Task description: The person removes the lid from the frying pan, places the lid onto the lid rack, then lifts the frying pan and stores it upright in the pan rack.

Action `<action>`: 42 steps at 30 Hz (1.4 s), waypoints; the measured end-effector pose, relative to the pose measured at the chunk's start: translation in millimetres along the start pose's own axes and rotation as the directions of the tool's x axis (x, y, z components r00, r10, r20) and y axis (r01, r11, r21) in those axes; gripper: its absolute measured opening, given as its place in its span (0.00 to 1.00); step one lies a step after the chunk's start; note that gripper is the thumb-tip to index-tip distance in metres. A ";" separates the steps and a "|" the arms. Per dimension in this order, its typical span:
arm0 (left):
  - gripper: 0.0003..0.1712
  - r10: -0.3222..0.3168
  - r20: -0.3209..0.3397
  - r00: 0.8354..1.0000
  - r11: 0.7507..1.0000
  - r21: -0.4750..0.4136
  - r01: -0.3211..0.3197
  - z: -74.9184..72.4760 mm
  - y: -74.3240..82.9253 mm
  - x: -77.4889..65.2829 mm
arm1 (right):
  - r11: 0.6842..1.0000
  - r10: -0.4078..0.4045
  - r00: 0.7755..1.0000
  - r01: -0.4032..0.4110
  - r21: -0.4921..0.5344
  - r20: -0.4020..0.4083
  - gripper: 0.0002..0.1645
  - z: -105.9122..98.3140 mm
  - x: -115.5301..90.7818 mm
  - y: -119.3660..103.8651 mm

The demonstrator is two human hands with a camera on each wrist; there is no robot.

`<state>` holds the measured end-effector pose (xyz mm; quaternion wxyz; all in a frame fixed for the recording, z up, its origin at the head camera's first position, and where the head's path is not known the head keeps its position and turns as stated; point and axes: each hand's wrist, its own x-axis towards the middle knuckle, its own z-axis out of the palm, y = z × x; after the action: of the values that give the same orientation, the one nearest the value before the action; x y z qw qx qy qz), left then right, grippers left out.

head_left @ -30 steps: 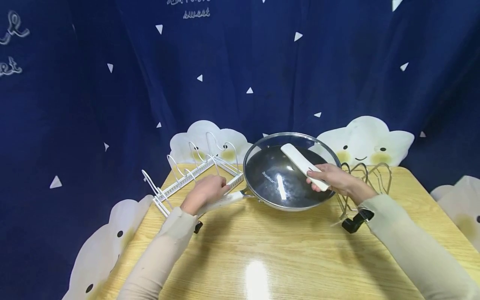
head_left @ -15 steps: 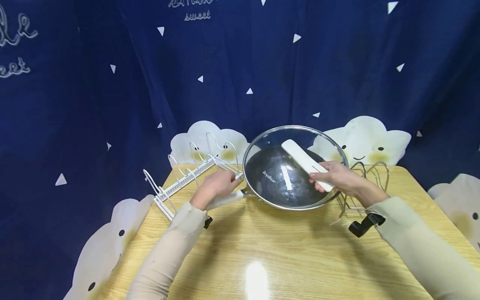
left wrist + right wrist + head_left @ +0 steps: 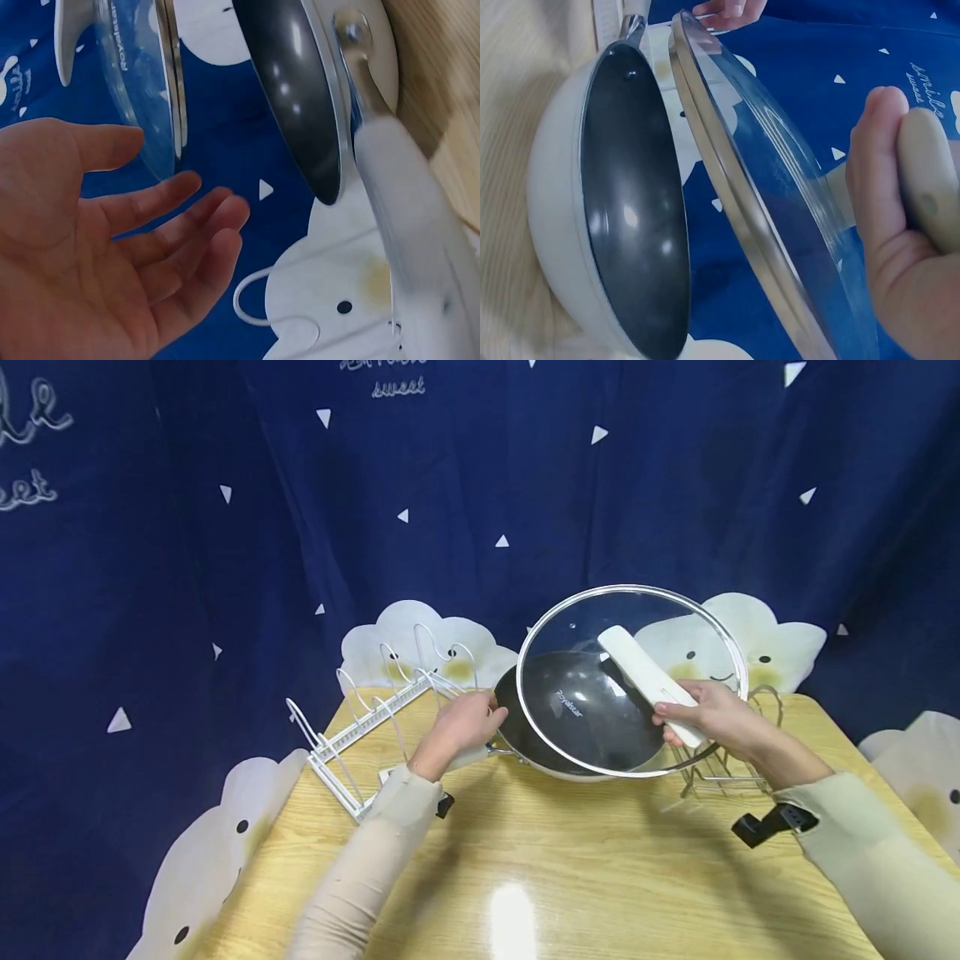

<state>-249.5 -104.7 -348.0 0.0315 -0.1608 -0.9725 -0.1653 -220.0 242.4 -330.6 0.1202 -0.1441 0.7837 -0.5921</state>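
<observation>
A round glass lid (image 3: 542, 618) with a metal rim and the word "Royalstar" hangs tilted above the pan. My right hand (image 3: 708, 714) grips its long white handle (image 3: 641, 670). Beneath it, apart from the lid in the right wrist view, the deep frying pan (image 3: 634, 195) sits on the table, dark inside and cream outside. My left hand (image 3: 463, 727) is over the pan's white handle (image 3: 416, 232), near the pan's left rim. In the left wrist view its fingers are loosely bent with nothing between them, close to the lid's edge; contact cannot be made out.
A white wire rack (image 3: 367, 720) with upright loops stands on the left of the wooden table (image 3: 592, 868). Behind the right hand is a metal wire rack (image 3: 723, 783), partly hidden. A dark blue curtain (image 3: 480, 460) with clouds and triangles hangs behind the table.
The lid has risen off the pan and shifted right with my right hand. My left hand has moved right and slightly up, off the pan handle towards the rim. The pan has stayed in place.
</observation>
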 end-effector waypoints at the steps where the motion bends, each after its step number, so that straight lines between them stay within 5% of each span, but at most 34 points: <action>1: 0.14 0.003 -0.007 1.000 1.000 -0.006 -0.003 2.2 1.6 1.2 | 1.000 -0.005 1.000 0.005 -0.002 -0.009 0.23 -1.4 -2.4 0.6; 14: 0.29 -0.023 -0.042 0.999 0.982 -0.187 0.015 32.5 35.5 15.2 | 0.995 -0.098 0.988 0.097 -0.012 -0.121 0.14 -25.5 -36.5 11.2; 24: 0.31 -0.034 -0.004 0.999 0.972 -0.232 0.032 55.8 64.5 25.0 | 0.988 -0.081 0.972 0.049 -0.148 -0.219 0.12 -43.3 -60.9 15.9; 32: 0.30 0.006 0.048 0.999 0.981 -0.194 0.004 70.9 85.3 27.7 | 0.998 -0.060 0.946 0.052 -0.035 -0.319 0.11 -59.1 -78.6 24.5; 39: 0.31 0.015 0.058 0.998 0.981 -0.194 -0.003 84.0 104.9 33.8 | 0.998 -0.061 0.926 0.047 -0.047 -0.371 0.11 -69.7 -89.5 28.6; 42: 0.31 0.022 0.086 0.996 0.977 -0.213 -0.003 88.6 114.8 36.4 | 0.993 -0.066 0.927 0.097 0.068 -0.368 0.10 -72.5 -92.4 32.2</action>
<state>-247.5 38.3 -391.7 -0.0274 -0.1763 -0.9488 -0.2608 -162.8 349.5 -340.3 -0.0463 -0.0586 0.7597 -0.6460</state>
